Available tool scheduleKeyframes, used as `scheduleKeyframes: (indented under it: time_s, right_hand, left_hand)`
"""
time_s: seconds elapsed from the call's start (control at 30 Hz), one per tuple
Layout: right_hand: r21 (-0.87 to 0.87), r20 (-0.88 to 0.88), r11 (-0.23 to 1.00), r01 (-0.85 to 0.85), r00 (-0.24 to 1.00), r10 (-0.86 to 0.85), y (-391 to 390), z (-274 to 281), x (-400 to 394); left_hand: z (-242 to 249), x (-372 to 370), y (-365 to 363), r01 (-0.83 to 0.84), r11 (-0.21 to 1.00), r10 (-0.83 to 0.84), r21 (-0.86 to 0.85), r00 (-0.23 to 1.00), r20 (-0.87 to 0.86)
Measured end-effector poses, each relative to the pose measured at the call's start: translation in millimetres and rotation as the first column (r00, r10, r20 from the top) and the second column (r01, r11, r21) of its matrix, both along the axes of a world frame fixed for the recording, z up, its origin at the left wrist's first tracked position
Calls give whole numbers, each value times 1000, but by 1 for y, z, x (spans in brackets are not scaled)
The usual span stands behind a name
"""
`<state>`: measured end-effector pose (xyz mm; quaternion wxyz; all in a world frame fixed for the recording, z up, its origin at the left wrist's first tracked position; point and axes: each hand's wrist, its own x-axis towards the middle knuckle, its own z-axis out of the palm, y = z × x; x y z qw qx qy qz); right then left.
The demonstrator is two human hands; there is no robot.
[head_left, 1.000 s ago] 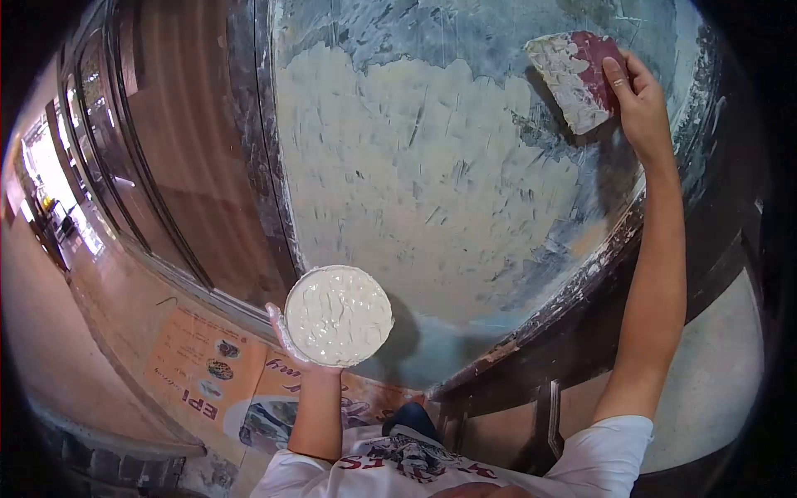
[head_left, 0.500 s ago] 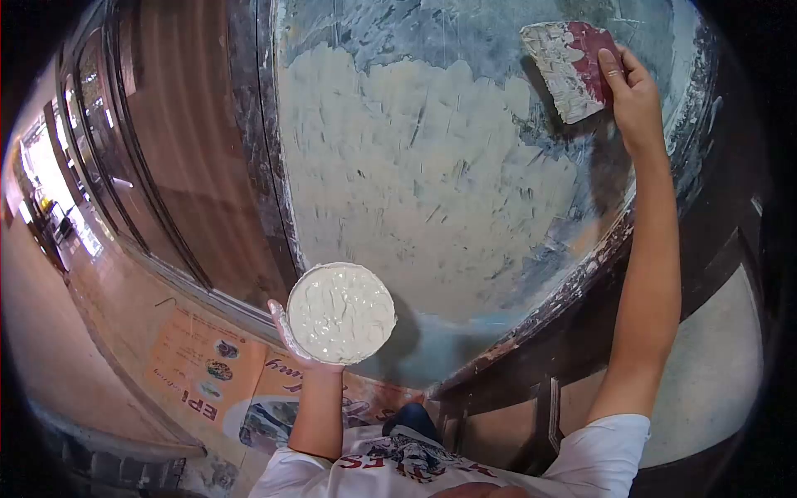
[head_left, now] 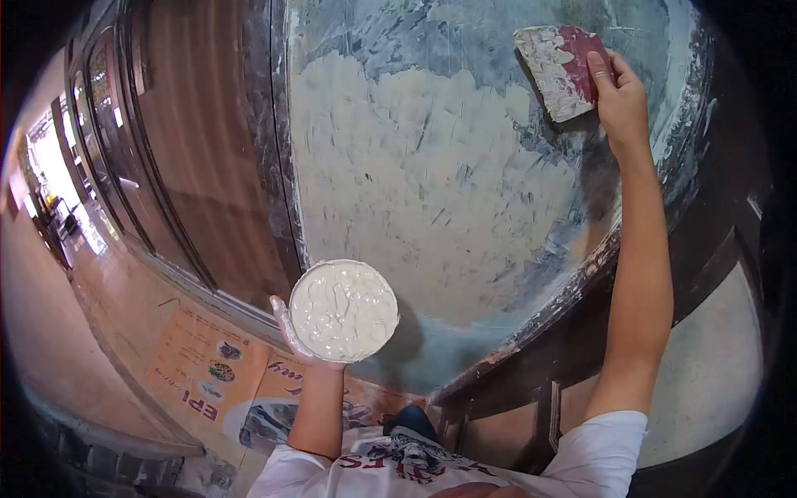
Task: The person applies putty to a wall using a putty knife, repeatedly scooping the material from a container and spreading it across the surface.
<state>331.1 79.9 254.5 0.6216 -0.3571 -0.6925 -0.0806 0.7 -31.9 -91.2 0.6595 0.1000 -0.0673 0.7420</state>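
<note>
From below and the left side, my left hand [head_left: 290, 336] supports a round tub of creamy white putty [head_left: 344, 311]. Its thumb, smeared with white, stands up along the rim; the other fingers are hidden under the tub. Up at the right, my right hand [head_left: 621, 98] grips a dark red putty spreader [head_left: 585, 66], thumb on top. Thick putty covers the spreader's left half. Its putty-coated edge is right at the wall panel [head_left: 465, 33], just beyond the right border of a wide patch of pale putty [head_left: 415, 166]. Bluish-grey surface shows around that patch.
A brown wooden panel [head_left: 203, 149] with dark frames runs along the left. Orange printed sheets [head_left: 195, 357] lie on the floor below. Dark trim [head_left: 573, 307] edges the wall panel at the lower right. A bright opening [head_left: 54, 158] shows at far left.
My right hand and the spreader have shifted slightly left along the wall. The tub stays in my left hand, almost in place. The view has turned a little.
</note>
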Motion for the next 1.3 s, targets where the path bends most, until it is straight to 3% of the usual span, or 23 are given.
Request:
scheduleKeyframes:
  time_s: [0.07,0.13,0.23,0.53,0.6,0.67,0.73,0.8,0.93,0.97,1.07,1.1,1.2,1.3]
  right_hand:
    - [-70,-107,978,-198,976,190,-1,3,3]
    - [-102,-40,976,-194,981,191,-12,2,10]
    - [-289,198,951,-110,965,171,-16,4,24]
    - [-412,128,892,-188,957,261,-25,-5,5]
    - [-705,192,698,-126,914,358,-47,-28,-30]
    - [-801,415,583,132,825,384,-64,-54,-68]
    - [-832,422,544,103,755,503,-63,-91,-81]
    - [-841,494,485,237,701,514,-62,-106,-86]
    - [-829,516,477,291,727,454,-62,-97,-81]
    - [-887,404,414,205,781,476,-60,-100,-78]
    - [-909,393,348,229,748,534,-67,-103,-84]
    - [-821,557,475,318,629,542,-63,-108,-82]
    - [-867,485,389,312,705,517,-57,-105,-76]
    - [-876,436,426,228,753,493,-54,-97,-64]
  left_hand:
    - [-1,-2,0,9,1000,-9,14,1000,6]
    - [-7,-4,2,-22,1000,22,-21,1000,0]
    - [1,2,0,-3,1000,3,-27,1000,-24]
    - [43,26,0,49,999,-49,0,998,-32]
    - [56,35,1,78,996,-78,52,997,-9]
    - [67,42,2,101,991,-101,91,995,-1]
    - [73,48,4,73,996,-73,57,997,3]
    - [76,50,3,75,995,-75,72,997,-6]
    - [75,49,5,38,998,-36,53,999,-37]
    - [73,48,6,54,995,-52,86,998,-26]
    - [71,48,10,59,994,-59,94,998,-5]
    - [68,46,11,69,991,-70,118,998,3]
    - [64,46,15,42,996,-43,79,999,7]
    - [64,45,17,63,995,-62,82,998,-8]
